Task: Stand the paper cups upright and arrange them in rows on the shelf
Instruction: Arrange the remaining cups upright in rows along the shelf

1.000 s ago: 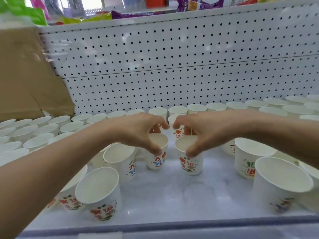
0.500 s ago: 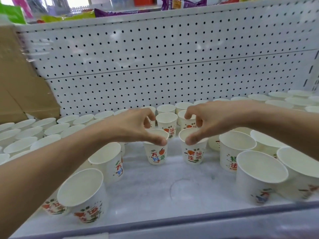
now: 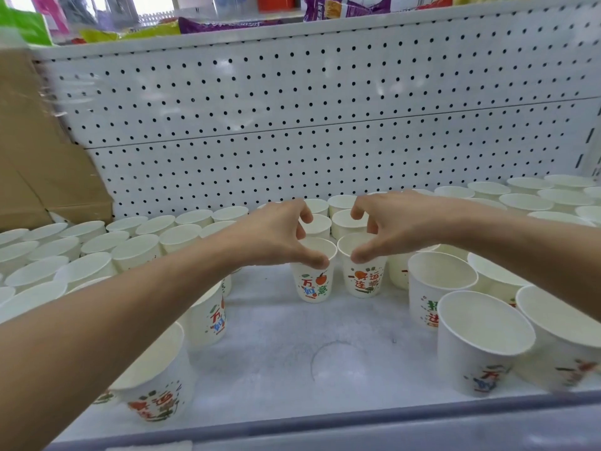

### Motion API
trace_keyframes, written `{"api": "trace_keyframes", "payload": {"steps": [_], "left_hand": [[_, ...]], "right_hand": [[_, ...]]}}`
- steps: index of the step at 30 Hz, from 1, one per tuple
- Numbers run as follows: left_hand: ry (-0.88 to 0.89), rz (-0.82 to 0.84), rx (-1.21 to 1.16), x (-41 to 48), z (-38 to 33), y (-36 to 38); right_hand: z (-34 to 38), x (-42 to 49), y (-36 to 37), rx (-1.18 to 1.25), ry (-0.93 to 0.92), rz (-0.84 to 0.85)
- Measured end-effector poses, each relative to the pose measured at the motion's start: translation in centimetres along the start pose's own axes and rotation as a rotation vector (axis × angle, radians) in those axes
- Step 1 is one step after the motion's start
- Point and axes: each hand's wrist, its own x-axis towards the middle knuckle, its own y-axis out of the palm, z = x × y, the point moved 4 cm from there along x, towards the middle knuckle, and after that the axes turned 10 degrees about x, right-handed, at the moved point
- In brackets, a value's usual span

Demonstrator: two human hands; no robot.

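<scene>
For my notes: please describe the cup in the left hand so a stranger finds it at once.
Below the white pegboard, two hands reach mid-shelf. The left hand pinches the rim of a small cup. Unlike the neighbouring cup in the right hand, its print includes a blue character.

At the middle of the shelf [image 3: 276, 353], 2 upright paper cups stand just beside each other. The left hand [image 3: 276, 236] pinches the left cup [image 3: 313, 283] by its rim; the right hand [image 3: 400, 222] pinches the right cup [image 3: 366, 279] likewise.
</scene>
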Motion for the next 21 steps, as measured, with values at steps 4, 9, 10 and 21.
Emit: {"api": "trace_keyframes", "payload": {"steps": [4,9,10,21], "left_hand": [[-0.011,-0.018,0.014,0.1,-0.1,0.1],[-0.042,-0.033,0.005,-0.6,-0.2,-0.5],[-0.051,-0.052,-0.014,-1.0,-0.2,-1.2],[-0.150,-0.438,-0.233,-17.1,5.5,-4.6]], "right_hand": [[0.0,0.0,-0.1,-0.019,-0.017,-0.009],[0.2,-0.3,-0.4,-0.061,-0.055,-0.036],[0.5,-0.6,-0.7,-0.071,-0.083,-0.050],[12.2,-6.8,0.7,0.211,-0.376,-0.047]]}}
